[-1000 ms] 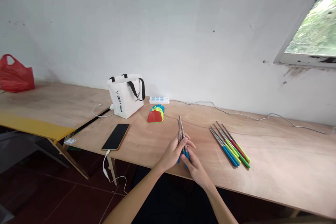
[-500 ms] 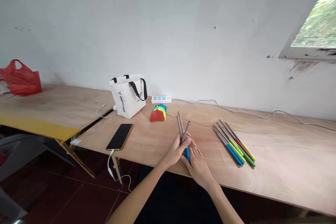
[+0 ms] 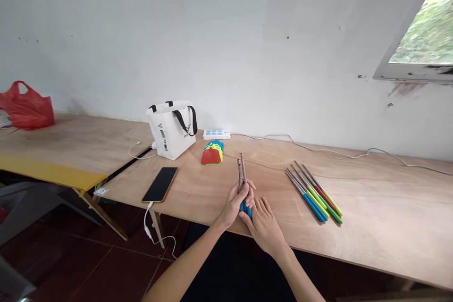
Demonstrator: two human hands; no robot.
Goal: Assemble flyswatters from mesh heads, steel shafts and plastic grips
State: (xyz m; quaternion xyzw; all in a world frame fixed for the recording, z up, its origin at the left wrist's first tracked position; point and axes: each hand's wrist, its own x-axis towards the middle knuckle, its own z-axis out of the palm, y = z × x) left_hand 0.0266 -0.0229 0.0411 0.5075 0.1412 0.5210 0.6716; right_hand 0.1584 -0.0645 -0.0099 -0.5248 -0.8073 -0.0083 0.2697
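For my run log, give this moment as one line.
left hand: gripping blue-handled metal rods, tips up | right hand: open beside them, contact unclear | wooden table: other metal rods right of hands

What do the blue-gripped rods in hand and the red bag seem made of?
Silvery rod ends: probably polished metal, glinting. Blue grips: perhaps rubber or plastic, evenly coloured with little shine. Red bag: likely thin plastic, creased with a slight sheen.
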